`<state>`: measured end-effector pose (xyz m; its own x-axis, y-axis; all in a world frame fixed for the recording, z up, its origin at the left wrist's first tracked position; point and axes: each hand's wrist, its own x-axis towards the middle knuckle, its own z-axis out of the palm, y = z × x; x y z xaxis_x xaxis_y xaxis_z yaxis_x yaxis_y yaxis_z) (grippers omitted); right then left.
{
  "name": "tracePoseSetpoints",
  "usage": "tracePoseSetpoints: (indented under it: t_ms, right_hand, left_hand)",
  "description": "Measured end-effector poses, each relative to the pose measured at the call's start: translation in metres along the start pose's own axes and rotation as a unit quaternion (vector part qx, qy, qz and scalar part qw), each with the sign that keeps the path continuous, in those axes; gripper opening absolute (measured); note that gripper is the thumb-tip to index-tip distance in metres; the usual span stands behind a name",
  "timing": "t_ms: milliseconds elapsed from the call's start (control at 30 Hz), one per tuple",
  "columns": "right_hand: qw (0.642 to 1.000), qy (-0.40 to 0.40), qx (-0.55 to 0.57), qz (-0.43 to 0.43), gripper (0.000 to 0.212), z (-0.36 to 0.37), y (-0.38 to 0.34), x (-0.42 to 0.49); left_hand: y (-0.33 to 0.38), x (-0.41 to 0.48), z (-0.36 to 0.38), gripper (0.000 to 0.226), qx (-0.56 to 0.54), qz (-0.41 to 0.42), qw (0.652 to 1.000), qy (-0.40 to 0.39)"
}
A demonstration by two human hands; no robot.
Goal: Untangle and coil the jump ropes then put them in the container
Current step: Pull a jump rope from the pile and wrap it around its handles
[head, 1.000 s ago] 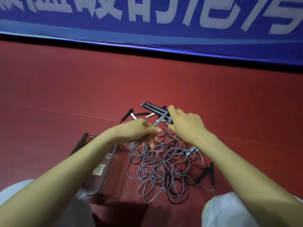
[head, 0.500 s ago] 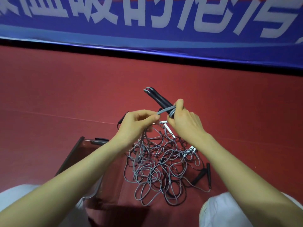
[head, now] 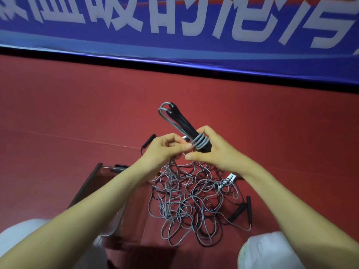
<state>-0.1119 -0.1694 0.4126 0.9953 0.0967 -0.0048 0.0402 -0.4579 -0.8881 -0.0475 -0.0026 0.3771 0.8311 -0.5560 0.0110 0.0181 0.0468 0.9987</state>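
Jump ropes [head: 186,200] lie in a loose grey and black tangle on the red floor [head: 77,113], in the lower middle of the frame, just below my hands. My right hand [head: 217,152] is at the centre of the frame, its fingers curled round the lower end of a pair of black handles [head: 183,122]. The forefinger hooks over the top and the thumb sticks out straight to the left underneath. The handles lean up and to the left, and two grey loops arch over their top ends. A grey cord [head: 201,143] is wound in a few tight turns round the handles, right against my right fingers. My left hand [head: 163,150], just left of the right, pinches that cord between thumb and forefinger, with the other fingers curled in. From the pinch the cord drops into the tangle.

A clear container [head: 88,183] with a dark rim sits at the lower left, partly hidden under my left forearm and just beside the tangle. One black handle [head: 148,141] pokes out above my left hand. Two more [head: 241,210] lie at the right edge of the tangle. Something whitish [head: 230,178] lies under my right wrist, too blurred to identify. My knees in pale cloth [head: 272,251] fill the bottom corners. A blue banner [head: 174,61] with white characters runs across the top.
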Motion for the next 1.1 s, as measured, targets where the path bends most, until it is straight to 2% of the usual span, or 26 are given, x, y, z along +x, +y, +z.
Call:
tracePoseSetpoints:
  t_ms: [100, 167, 233, 300, 367, 467, 633, 800, 900, 1000, 1033, 1100]
  right_hand:
    - [0.985, 0.027, 0.168, 0.024, 0.046, 0.008, -0.001, 0.003]
    - [0.972, 0.069, 0.219, 0.049, 0.043, 0.01, 0.001, 0.01]
    - [0.961, 0.09, 0.257, 0.05, 0.033, 0.011, 0.003, 0.017]
    - [0.941, 0.094, 0.324, 0.041, 0.036, 0.007, 0.002, 0.025]
    - [0.919, 0.092, 0.381, 0.043, 0.037, 0.0, 0.001, 0.036]
    - [0.893, 0.079, 0.44, 0.057, 0.034, -0.009, 0.005, 0.055]
    - [0.853, -0.008, 0.51, 0.111, 0.046, -0.012, 0.026, 0.083]
    - [0.834, -0.064, 0.531, 0.135, 0.049, -0.018, 0.034, 0.096]
    - [0.823, -0.123, 0.539, 0.129, 0.05, -0.019, 0.039, 0.089]
    - [0.797, -0.243, 0.539, 0.122, 0.047, -0.016, 0.036, 0.078]
    - [0.792, -0.279, 0.529, 0.123, 0.05, -0.014, 0.034, 0.074]
    - [0.802, -0.324, 0.484, 0.132, 0.049, -0.012, 0.028, 0.064]
  left_hand:
    - [0.0, 0.003, -0.001, 0.03, 0.039, -0.006, 0.999, 0.005]
    - [0.0, 0.005, 0.001, 0.036, 0.063, -0.018, 0.998, -0.001]
    - [0.002, 0.008, 0.003, 0.051, 0.109, -0.045, 0.993, -0.013]
    - [0.006, 0.014, 0.003, 0.063, 0.141, -0.064, 0.987, -0.032]
    - [0.01, 0.028, -0.003, 0.057, 0.078, -0.057, 0.994, -0.052]
    - [0.006, 0.049, -0.023, 0.034, -0.006, -0.039, 0.997, -0.064]
    - [-0.01, 0.078, -0.046, 0.025, 0.059, -0.006, 0.996, -0.061]
    - [-0.01, 0.086, -0.052, 0.013, 0.079, -0.001, 0.995, -0.058]
    - [-0.021, 0.082, -0.06, 0.037, 0.193, 0.008, 0.98, -0.037]
    - [-0.015, 0.071, -0.052, 0.056, 0.198, 0.001, 0.976, -0.087]
    - [-0.014, 0.066, -0.048, 0.052, 0.2, 0.0, 0.975, -0.094]
    - [-0.022, 0.061, -0.056, 0.022, 0.219, 0.011, 0.972, -0.081]
